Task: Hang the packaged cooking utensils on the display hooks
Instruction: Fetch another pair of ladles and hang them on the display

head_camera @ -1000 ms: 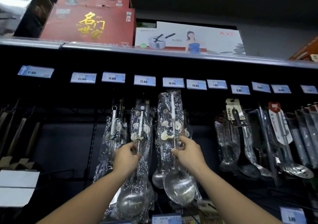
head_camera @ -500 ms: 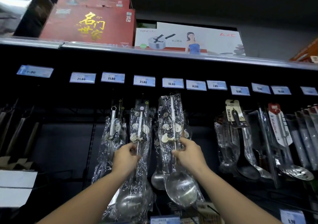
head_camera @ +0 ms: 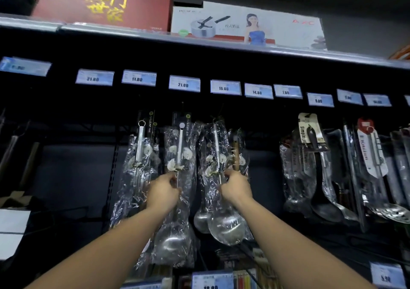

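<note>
Two steel ladles in crinkled clear wrap hang side by side at the middle of the dark display wall. My left hand (head_camera: pixel 163 192) grips the handle of the left packaged ladle (head_camera: pixel 177 200), whose bowl hangs low. My right hand (head_camera: pixel 236 185) grips the handle of the right packaged ladle (head_camera: pixel 221 217); its top reaches the hook area under the 16.80 tag. A third wrapped utensil (head_camera: pixel 139 153) hangs just left of both, untouched. The hooks themselves are lost in the dark.
More packaged ladles, a black ladle (head_camera: pixel 321 177) and a skimmer (head_camera: pixel 397 213) hang at the right. Blue price tags (head_camera: pixel 184 84) run along above. Boxed cookware (head_camera: pixel 104 2) sits on the top shelf. White paper (head_camera: pixel 11 231) lies at the left edge.
The view has shifted closer and a little lower. The right ladle's package dropped slightly on the wall; both hands keep their grip on the handles.
</note>
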`<action>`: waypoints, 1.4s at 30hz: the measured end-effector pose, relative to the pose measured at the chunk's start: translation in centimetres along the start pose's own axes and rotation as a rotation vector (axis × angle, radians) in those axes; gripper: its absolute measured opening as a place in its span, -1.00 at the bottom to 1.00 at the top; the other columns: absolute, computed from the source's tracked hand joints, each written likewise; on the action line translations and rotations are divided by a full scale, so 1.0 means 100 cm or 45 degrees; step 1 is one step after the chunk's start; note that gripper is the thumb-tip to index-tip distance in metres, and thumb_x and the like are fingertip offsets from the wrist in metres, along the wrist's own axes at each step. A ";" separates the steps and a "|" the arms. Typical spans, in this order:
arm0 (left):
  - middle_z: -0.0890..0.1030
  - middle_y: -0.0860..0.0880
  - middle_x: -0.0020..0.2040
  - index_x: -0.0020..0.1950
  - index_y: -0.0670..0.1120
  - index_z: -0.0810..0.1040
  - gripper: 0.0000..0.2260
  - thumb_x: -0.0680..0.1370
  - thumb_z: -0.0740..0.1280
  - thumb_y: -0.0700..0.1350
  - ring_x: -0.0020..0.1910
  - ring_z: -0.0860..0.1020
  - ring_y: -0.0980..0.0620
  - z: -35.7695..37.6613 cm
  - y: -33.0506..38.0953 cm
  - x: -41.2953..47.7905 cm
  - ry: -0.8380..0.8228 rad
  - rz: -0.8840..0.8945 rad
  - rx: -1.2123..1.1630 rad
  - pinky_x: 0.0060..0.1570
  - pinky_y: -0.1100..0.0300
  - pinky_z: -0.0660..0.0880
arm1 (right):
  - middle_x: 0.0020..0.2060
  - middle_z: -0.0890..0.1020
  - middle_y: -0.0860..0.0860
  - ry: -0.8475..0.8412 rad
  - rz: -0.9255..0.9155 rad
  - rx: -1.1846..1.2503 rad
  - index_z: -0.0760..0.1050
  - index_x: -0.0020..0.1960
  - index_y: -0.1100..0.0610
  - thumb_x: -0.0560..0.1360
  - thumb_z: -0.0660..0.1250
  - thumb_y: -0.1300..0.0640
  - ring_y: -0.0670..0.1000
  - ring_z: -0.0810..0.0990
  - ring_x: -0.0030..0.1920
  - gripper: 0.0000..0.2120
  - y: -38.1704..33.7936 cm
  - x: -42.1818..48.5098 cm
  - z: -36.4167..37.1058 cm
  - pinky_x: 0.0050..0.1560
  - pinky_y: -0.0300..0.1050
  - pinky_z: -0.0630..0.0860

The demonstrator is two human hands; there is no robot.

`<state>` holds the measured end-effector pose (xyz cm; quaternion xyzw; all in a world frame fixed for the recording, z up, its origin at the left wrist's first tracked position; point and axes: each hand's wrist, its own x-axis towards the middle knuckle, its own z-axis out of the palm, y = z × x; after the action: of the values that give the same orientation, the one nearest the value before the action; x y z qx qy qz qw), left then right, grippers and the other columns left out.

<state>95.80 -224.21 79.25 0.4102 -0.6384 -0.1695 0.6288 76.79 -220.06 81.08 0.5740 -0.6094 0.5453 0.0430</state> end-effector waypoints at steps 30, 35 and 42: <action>0.56 0.05 -0.17 0.22 -0.17 0.50 -0.69 0.53 0.46 -0.13 -0.26 0.53 0.20 -0.006 0.001 -0.040 0.088 0.137 0.361 -0.41 0.42 0.36 | -0.16 0.66 0.09 -0.120 0.106 0.007 0.55 -0.05 0.21 0.52 0.40 0.20 0.02 0.62 -0.28 -0.92 0.008 -0.026 -0.005 -0.39 -0.11 0.53; 0.60 0.02 -0.12 0.18 -0.17 0.56 -0.70 0.53 0.46 -0.06 -0.17 0.59 0.07 -0.025 0.008 -0.071 0.017 0.098 0.505 -0.23 0.33 0.45 | -0.15 0.64 0.00 -0.162 0.054 -0.024 0.60 0.00 0.15 0.48 0.47 0.12 0.00 0.63 -0.17 -0.85 0.015 -0.057 -0.028 -0.12 -0.07 0.61; 0.68 -0.09 0.06 0.29 -0.15 0.57 -0.64 0.54 0.44 -0.03 -0.23 0.57 0.09 -0.039 0.016 -0.128 -0.168 0.153 0.840 -0.17 0.23 0.53 | 0.12 0.65 0.08 -0.341 -0.015 -0.215 0.52 0.32 0.17 0.48 0.47 0.07 0.09 0.63 0.06 -0.55 0.026 -0.116 -0.044 0.11 0.02 0.60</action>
<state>97.31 -212.63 72.47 0.5415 -0.7212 0.0573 0.4282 76.19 -210.04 73.37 0.6394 -0.6500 0.4105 0.0125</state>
